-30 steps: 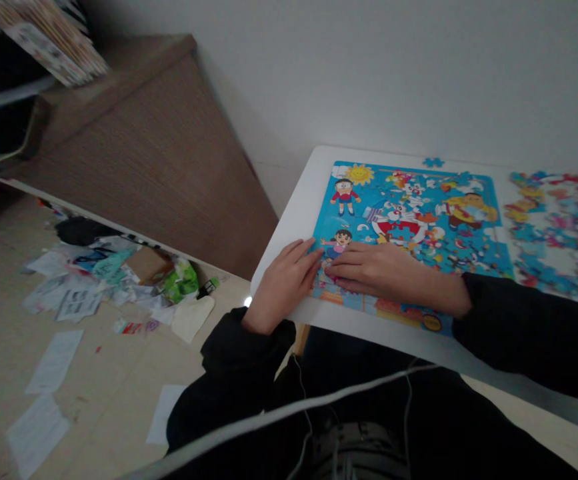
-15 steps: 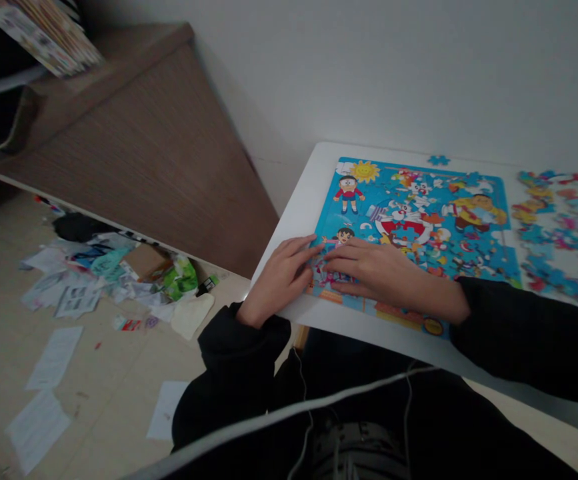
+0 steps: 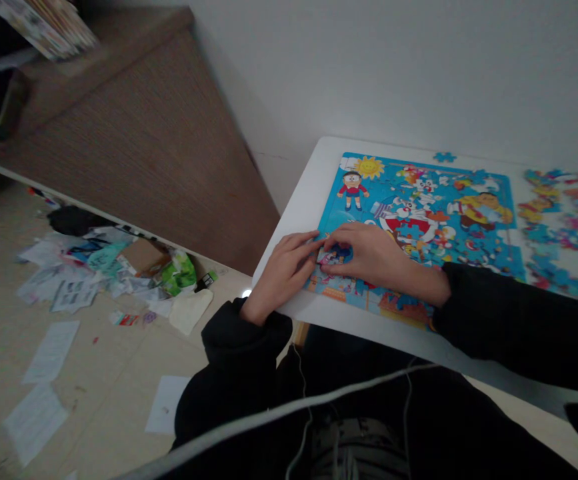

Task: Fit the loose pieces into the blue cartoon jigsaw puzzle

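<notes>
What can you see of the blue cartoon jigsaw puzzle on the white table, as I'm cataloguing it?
This rectangular, cardboard-looking puzzle shows cartoon figures and a yellow sun on blue, with gaps in its picture. It lies flat on the white table; the left hand and right hand rest on its near left part.

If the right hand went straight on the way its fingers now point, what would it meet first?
The right hand would probably meet the left hand's fingers first, just past the jigsaw pieces under its fingertips, though depth is hard to judge from this view.
</notes>
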